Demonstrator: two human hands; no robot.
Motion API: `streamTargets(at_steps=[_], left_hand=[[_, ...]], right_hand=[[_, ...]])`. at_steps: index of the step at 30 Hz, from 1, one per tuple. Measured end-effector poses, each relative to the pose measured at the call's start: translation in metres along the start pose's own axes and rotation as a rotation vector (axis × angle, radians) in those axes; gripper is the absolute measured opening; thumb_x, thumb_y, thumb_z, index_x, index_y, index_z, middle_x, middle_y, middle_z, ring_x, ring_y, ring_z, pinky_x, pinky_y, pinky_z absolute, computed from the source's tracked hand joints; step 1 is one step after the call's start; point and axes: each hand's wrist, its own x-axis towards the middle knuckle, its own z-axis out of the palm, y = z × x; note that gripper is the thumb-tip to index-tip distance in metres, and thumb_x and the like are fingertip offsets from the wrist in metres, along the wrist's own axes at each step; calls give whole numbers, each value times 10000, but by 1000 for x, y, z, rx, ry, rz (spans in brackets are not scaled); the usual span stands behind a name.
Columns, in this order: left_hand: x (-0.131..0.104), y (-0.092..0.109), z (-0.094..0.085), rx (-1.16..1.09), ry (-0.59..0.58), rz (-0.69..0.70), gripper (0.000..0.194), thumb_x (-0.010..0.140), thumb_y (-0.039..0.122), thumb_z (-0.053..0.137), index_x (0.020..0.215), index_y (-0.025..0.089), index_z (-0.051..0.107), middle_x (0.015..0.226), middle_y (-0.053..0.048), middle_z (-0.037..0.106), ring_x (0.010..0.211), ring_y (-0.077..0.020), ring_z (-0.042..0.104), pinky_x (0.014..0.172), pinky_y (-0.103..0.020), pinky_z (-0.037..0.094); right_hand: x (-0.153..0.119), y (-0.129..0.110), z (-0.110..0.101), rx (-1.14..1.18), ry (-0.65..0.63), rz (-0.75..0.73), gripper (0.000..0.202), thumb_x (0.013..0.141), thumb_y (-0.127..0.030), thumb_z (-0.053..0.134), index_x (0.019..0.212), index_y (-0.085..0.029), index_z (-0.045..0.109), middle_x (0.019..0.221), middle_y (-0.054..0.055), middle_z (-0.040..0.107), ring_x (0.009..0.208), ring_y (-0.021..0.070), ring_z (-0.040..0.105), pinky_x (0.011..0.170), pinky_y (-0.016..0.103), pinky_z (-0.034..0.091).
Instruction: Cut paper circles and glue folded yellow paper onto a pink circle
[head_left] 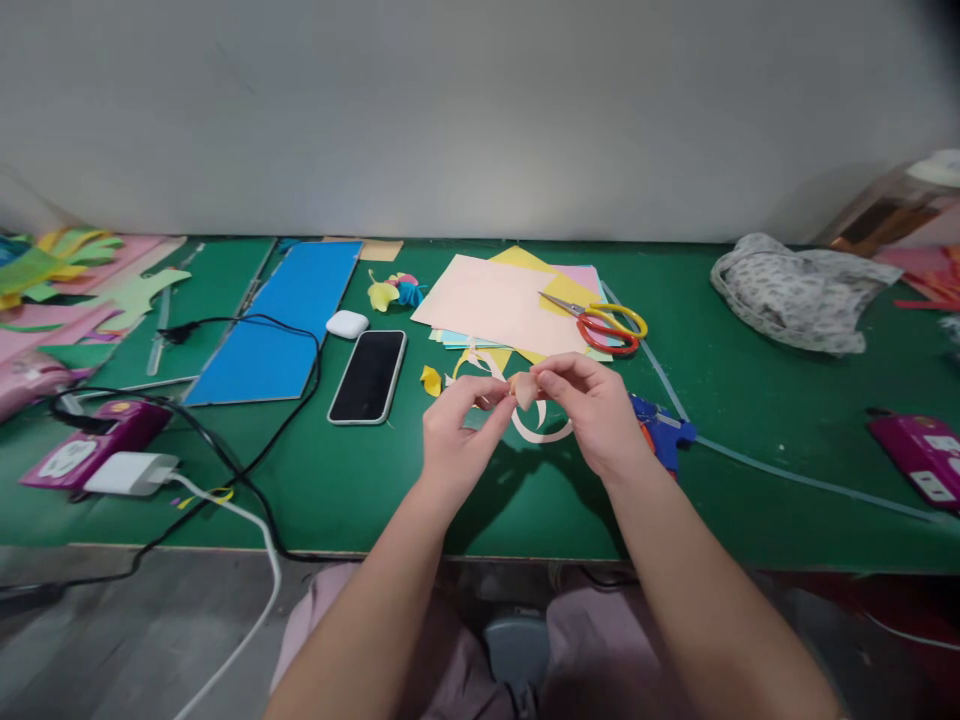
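Note:
Between my two hands, a small curled piece of pale peach paper [525,390] is held above the table. My left hand [466,425] pinches its left side with thumb and fingers, and my right hand [589,405] pinches its right side. Beneath them lies a curved pale paper offcut [541,436]. A small folded yellow paper piece [430,380] rests left of my left hand. Partly hidden behind my right wrist is a blue hot glue gun [667,430]. Scissors [611,325] with red and yellow handles lie on stacked coloured paper [480,300] beyond my hands.
On the left are a phone [367,377], a white earbud case [347,324], a blue board [289,320], and a purple power strip [112,440] with tangled cables. Curled paper flowers [395,291] sit behind. To the right lie a patterned cloth bag [799,295] and another purple power strip [919,458].

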Motion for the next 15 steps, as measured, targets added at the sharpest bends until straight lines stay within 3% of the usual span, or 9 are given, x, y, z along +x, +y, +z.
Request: streamTargets(at_steps=[8, 15], left_hand=[[0, -5, 1, -147, 50, -173, 33, 769, 207, 684, 791, 198, 660, 774, 10, 623, 689, -89, 543, 634, -206, 451], [0, -2, 5, -325, 28, -357, 32, 748, 210, 699, 717, 199, 698, 726, 13, 625, 699, -96, 534, 671, -221, 423]], right_hand=[[-5, -5, 7, -182, 3, -107, 23, 772, -231, 692, 789, -226, 707, 804, -10, 690, 717, 130, 621, 632, 249, 496], [-10, -8, 12, -365, 22, -237, 110, 813, -194, 649, 866, -254, 724, 870, 3, 668, 805, 161, 631, 750, 323, 551]])
